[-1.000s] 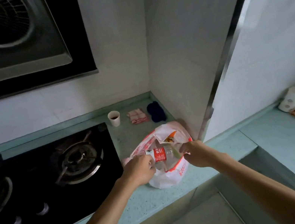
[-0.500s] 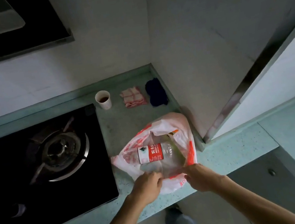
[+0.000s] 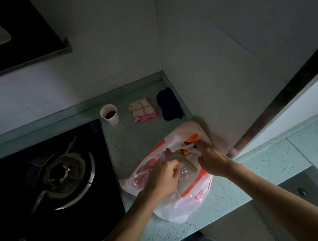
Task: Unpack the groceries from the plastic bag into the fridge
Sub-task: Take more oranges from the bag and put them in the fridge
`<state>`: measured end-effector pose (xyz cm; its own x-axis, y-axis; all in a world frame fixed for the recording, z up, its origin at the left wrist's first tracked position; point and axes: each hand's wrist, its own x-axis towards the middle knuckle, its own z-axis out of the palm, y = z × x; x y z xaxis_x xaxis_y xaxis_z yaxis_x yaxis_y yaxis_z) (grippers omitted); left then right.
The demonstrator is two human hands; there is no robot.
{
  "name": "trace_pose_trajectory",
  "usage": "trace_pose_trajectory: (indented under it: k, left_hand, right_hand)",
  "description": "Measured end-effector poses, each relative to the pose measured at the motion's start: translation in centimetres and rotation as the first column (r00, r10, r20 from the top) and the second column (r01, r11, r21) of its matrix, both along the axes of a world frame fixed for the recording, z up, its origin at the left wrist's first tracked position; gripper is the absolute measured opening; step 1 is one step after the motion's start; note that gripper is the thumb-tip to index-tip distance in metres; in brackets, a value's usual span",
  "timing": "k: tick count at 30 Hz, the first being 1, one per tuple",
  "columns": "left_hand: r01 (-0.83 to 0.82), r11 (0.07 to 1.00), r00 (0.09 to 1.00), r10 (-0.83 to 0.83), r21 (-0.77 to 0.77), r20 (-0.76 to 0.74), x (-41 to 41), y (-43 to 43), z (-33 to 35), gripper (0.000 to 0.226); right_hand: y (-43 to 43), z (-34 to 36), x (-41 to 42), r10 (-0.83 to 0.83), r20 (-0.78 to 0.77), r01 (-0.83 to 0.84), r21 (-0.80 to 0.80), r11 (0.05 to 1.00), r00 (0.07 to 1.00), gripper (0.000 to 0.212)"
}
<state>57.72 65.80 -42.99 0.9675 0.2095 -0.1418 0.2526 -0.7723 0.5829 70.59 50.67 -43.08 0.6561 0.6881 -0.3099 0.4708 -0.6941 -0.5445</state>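
A white plastic bag (image 3: 189, 202) with red-orange print lies open on the teal counter (image 3: 248, 176), right of the stove. Inside it lies a clear water bottle (image 3: 185, 172), mostly covered, with a green stalk (image 3: 187, 162) across it and an orange item (image 3: 191, 137) at the far end. My left hand (image 3: 162, 180) is down in the bag's mouth, fingers curled over the bottle's middle. Over the bag's right rim, my right hand (image 3: 211, 160) pinches the plastic near the orange item. No fridge is in view.
A black gas hob (image 3: 43, 183) with a burner fills the left. At the back stand a paper cup (image 3: 109, 114) with dark liquid, a folded checked cloth (image 3: 144, 112) and a dark blue cloth (image 3: 169, 104). A wall corner rises right behind the bag.
My left hand has left the bag's near rim and gone in over the bottle, hiding its red label. My right hand has slid along the rim to the far right side. The view tilted further down.
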Motion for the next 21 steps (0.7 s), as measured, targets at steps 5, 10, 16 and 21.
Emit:
trace_pose_trajectory:
  k: [5,10,16,21]
  left_hand:
    - [-0.003,1.0,0.993,0.002,0.001,0.116,5.1,2.0,0.9,0.034]
    - [0.063,0.994,0.997,-0.066,0.094,0.026,8.8,3.6,1.2,0.057]
    - [0.088,0.981,0.975,-0.048,0.175,-0.219,10.9,5.8,-0.8,0.077]
    - [0.087,0.993,0.962,-0.063,0.079,-0.266,11.0,6.3,-3.1,0.058]
  right_hand:
    - [1.7,1.3,2.2,-0.12,0.052,0.122,-0.037,0.992,0.991,0.036]
    - [2.9,1.3,3.5,-0.106,0.139,0.119,-0.086,0.989,0.985,0.047]
    - [4.7,1.0,5.2,-0.08,0.119,0.09,-0.08,0.993,0.99,0.056]
    - [6.2,0.6,6.3,-0.078,0.047,0.084,-0.15,0.985,0.996,0.071]
